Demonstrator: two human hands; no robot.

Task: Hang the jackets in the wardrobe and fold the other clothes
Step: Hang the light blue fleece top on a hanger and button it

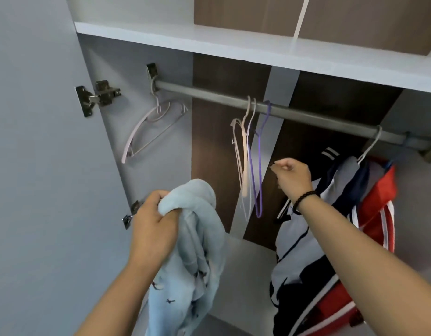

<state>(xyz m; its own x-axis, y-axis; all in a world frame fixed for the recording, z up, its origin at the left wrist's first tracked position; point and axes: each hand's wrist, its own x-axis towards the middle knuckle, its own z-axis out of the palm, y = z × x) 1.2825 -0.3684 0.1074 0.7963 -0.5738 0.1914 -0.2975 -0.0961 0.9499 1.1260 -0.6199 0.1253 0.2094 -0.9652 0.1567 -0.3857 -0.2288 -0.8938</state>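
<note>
Left hand [153,221] at open wardrobe [233,44]

Lt-blue fleece [199,229] (purple hanger [259,170])

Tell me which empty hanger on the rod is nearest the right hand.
The purple hanger, rightmost of the middle bunch, hangs just left of the right hand. The pale hangers beside it and the lone pink hanger hang farther left.

Soft, even, cool daylight; faint shadows; wide-angle bending at edges; slight overall softness, no glare.
</note>
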